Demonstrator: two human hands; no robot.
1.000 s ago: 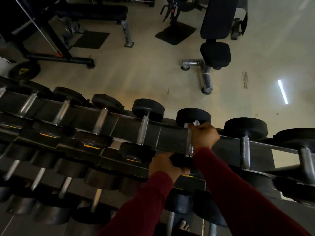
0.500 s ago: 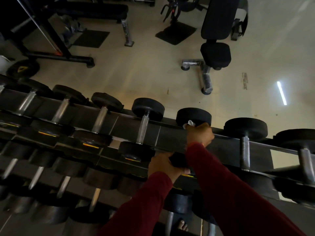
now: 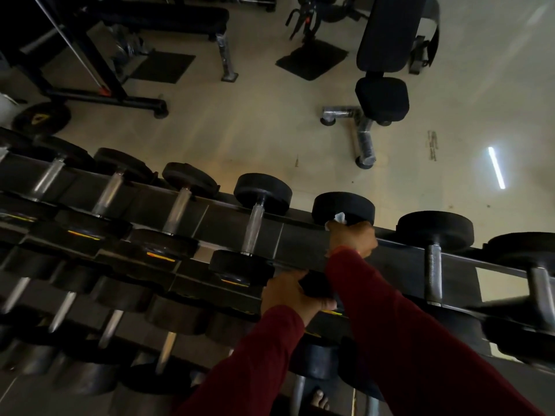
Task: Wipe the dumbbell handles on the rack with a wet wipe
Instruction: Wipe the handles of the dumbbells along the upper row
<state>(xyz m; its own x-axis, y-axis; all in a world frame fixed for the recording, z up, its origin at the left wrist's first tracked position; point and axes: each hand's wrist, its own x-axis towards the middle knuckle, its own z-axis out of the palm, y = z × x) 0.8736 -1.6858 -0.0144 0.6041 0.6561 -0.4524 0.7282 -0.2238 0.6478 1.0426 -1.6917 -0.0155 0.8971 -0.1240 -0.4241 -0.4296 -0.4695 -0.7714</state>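
**Right hand reaches the far end of the handle**

Sliding away along the handle, the right hand (image 3: 352, 238) has gone from the middle of the bar a second ago to its far end, hard against the far head (image 3: 343, 205) of the dumbbell. Its fingers are curled round the handle with the wet wipe (image 3: 338, 219) between palm and metal; a white corner of the wipe sticks out above the knuckles, touching the rubber head. The handle itself is hidden under the hand and the red sleeve (image 3: 420, 340).

The left hand (image 3: 289, 294) has kept its place: fingers and thumb wrapped round the near head (image 3: 315, 285) of the same dumbbell, at the near edge of the top shelf of the rack (image 3: 303, 235).

This dumbbell lies across the top shelf, between a neighbour with a bare steel handle (image 3: 253, 229) on its left and another (image 3: 434, 274) on its right. More dumbbells fill the lower shelves. Beyond the rack's far edge, a bench (image 3: 383, 94) stands on the pale floor (image 3: 255, 115).
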